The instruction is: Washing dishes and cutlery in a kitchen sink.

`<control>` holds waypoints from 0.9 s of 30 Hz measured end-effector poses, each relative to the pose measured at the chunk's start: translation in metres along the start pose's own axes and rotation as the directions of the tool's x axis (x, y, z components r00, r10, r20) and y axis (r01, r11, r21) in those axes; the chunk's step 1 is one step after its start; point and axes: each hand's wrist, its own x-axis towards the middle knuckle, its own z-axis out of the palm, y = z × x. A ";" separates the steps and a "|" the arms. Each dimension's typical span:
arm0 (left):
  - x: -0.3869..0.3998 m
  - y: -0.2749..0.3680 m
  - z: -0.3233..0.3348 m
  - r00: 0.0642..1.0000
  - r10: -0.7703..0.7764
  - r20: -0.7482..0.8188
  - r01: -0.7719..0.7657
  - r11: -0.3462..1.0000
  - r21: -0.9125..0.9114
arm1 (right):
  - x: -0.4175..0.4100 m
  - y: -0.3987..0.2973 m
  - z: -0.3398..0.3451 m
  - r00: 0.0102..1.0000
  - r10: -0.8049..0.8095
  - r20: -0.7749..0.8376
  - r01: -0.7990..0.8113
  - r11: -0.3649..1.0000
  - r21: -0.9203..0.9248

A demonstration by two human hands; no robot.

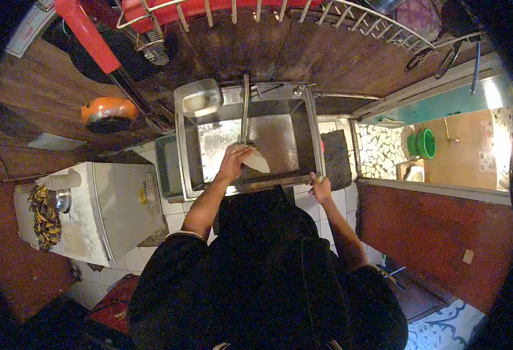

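My left hand (233, 162) is over the stainless-steel sink (317, 135), under the end of the long faucet spout (245, 109). Its fingers grip a flat, pale, rounded piece (257, 162), possibly a plate seen at a slant. Whether water is running from the spout is too blurred to tell. At the sink's front right corner is my right hand (320, 189), its fingers curled close to the metal rim. Whether it grips the rim or a small thing is not clear.
A clear plastic container (198, 97) sits at the sink's back left corner. Above hangs a wire rack (234, 13) with a red-handled tool (91, 41). A white fridge (125, 210) bearing bananas (44, 216) stands left. A doorway on the right shows a green bucket (421, 143).
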 end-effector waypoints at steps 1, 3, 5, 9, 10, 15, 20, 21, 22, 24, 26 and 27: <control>-0.003 0.001 -0.003 1.000 -0.029 -0.008 0.029 0.999 0.017 | 0.000 -0.002 0.002 1.000 -0.008 0.005 0.008 1.000 0.011; -0.009 0.007 -0.010 0.998 -0.063 -0.020 0.064 0.997 0.033 | 0.005 -0.002 0.006 1.000 -0.018 0.015 0.018 1.000 0.020; -0.011 0.017 -0.015 0.981 -0.165 -0.101 0.162 0.986 -0.034 | 0.018 0.011 0.010 0.993 0.023 0.117 -0.008 0.991 -0.132; -0.026 0.026 -0.018 0.901 -0.240 -0.362 0.226 0.971 -0.080 | 0.028 -0.004 0.030 0.935 -0.250 0.253 0.325 0.889 -0.321; -0.030 0.027 -0.018 0.873 -0.308 -0.379 0.250 0.948 -0.195 | 0.029 -0.005 0.034 0.924 -0.296 0.243 0.360 0.888 -0.288; -0.028 0.017 -0.010 0.818 -0.452 -0.356 0.240 0.830 -0.503 | 0.040 0.015 0.026 0.849 -0.448 0.279 0.503 0.846 -0.174; -0.007 0.017 -0.012 0.968 -0.074 -0.239 0.066 0.997 -0.039 | 0.013 0.006 0.020 0.992 -0.051 0.112 0.064 0.990 -0.122; -0.002 0.012 -0.008 0.967 -0.073 -0.246 0.064 0.997 -0.041 | 0.009 0.003 0.018 0.992 -0.056 0.110 0.070 0.990 -0.126; 0.002 0.006 -0.001 0.968 0.006 -0.250 0.008 0.999 0.054 | 0.004 0.001 0.018 0.995 -0.046 0.088 0.053 0.995 -0.082; 0.005 0.005 0.003 0.966 0.086 -0.242 -0.052 0.988 0.143 | -0.003 -0.002 0.015 0.995 -0.068 0.070 0.068 0.998 -0.003; 0.011 0.032 -0.021 0.974 0.072 -0.214 -0.070 0.997 0.016 | -0.006 0.018 0.006 0.998 -0.054 0.013 0.054 0.999 0.006; 0.009 0.036 -0.027 0.974 0.075 -0.213 -0.073 0.997 0.015 | -0.004 0.022 0.004 0.998 -0.063 -0.012 0.063 0.998 0.011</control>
